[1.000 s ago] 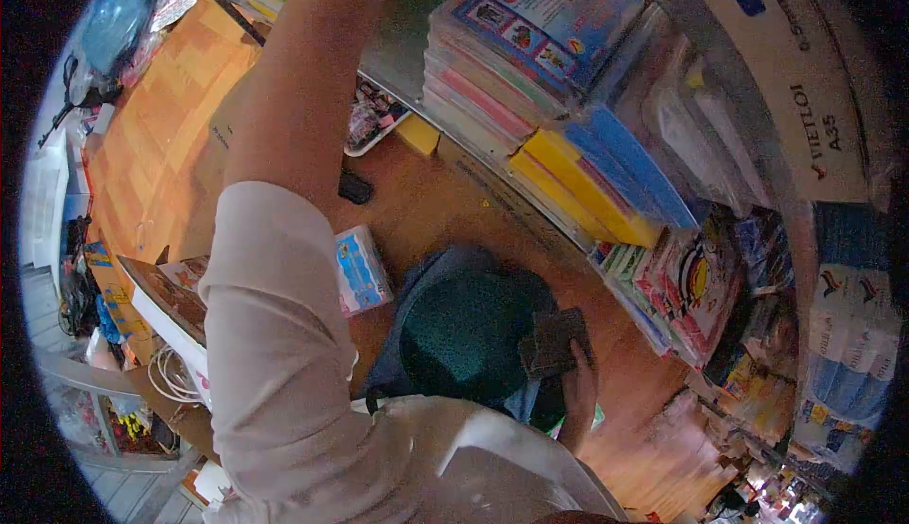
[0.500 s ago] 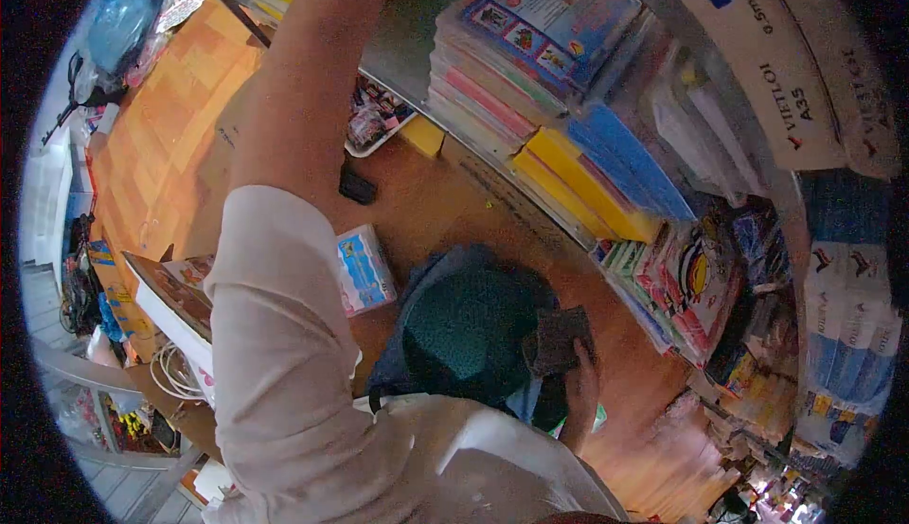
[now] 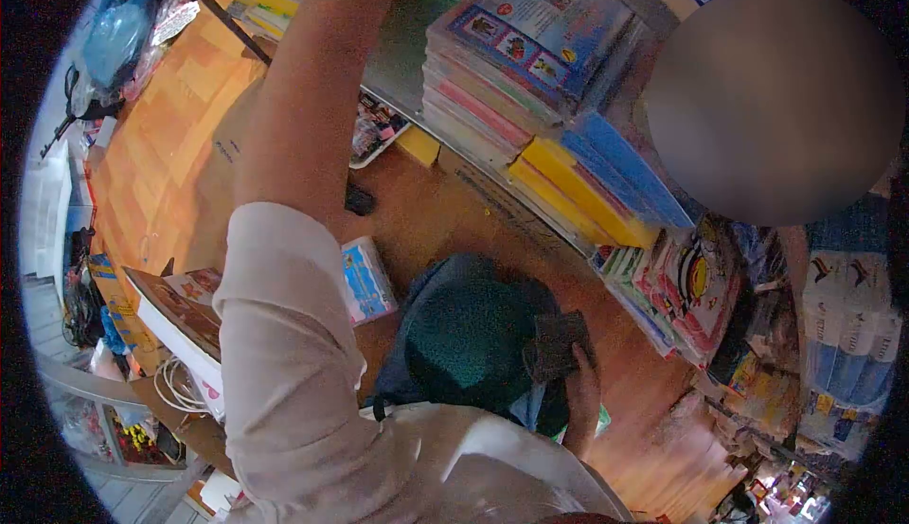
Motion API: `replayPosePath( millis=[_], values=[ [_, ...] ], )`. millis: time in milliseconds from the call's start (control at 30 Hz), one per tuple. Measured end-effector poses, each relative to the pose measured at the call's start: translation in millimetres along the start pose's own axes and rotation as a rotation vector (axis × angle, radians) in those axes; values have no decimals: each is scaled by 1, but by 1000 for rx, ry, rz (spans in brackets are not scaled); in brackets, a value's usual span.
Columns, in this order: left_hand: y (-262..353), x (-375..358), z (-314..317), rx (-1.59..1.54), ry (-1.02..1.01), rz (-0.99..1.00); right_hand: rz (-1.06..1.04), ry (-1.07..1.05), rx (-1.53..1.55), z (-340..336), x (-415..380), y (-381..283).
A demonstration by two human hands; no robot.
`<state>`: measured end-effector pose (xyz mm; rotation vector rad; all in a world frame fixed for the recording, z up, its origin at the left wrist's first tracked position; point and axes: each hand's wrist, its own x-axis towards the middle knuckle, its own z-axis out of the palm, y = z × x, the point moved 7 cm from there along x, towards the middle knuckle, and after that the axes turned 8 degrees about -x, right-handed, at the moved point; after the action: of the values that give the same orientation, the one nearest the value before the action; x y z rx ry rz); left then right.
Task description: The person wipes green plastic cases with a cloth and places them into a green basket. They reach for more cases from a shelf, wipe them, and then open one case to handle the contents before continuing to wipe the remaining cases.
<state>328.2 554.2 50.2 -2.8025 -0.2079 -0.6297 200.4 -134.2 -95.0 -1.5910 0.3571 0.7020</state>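
My right hand is at the lower centre right, its fingers closed round the edge of a dark, flat, squarish object. That object lies against a rounded dark teal fabric shape in front of my torso. My left arm stretches up past the top edge, so the left hand is out of the frame. Left of the teal fabric, a blue and white packet rests on the brown surface. A small black object is partly behind my left forearm.
Plastic-wrapped booklets are stacked on a shelf at the upper right, with yellow and blue stacks beside them. More booklets stand further right. A tray holds small packets. A blurred round patch hides the upper right.
The view has shifted slightly. The blurred patch now covers part of the cartons at the upper right. My right hand still holds the dark object, and my left arm stays raised.
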Motion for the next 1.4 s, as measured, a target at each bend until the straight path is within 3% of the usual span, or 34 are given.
replayPosePath(
  millis=[233,433,533,700,833,900,933,1000,1033,1100,1133,1233,1300,1400],
  values=[
    [7,0,-1,-23,28,0,-39,81,-129,-23,1,8],
    [7,-8,-19,-18,48,-2,-103,-35,60,-11,1,2],
    [6,-8,-37,-10,70,3,0,13,49,-12,-8,1],
    [11,6,-79,11,117,51,-195,-54,87,-13,-24,-12],
    [14,10,-120,34,160,75,-188,-7,5,-49,-15,21],
    [16,6,-143,47,181,75,-538,-89,-348,-72,-6,43],
    [17,3,-153,54,189,75,-545,-92,-342,-58,-22,23],
    [5,-1,-157,66,201,82,-169,-34,167,-16,-57,-18],
    [18,-16,-176,73,204,89,-172,-38,176,-14,-59,-19],
    [25,-58,-212,-366,211,-203,-212,-29,93,-22,-65,-19],
    [25,-71,-209,-520,243,-184,-210,-29,100,-34,-59,-9],
    [57,-109,-231,-473,160,-215,-369,-19,-126,-50,-55,5],
    [80,-129,-241,-519,171,-164,-218,-70,194,-37,-71,-7],
    [152,-156,-260,-576,30,-132,-196,-36,120,-49,-67,1]
  ],
)
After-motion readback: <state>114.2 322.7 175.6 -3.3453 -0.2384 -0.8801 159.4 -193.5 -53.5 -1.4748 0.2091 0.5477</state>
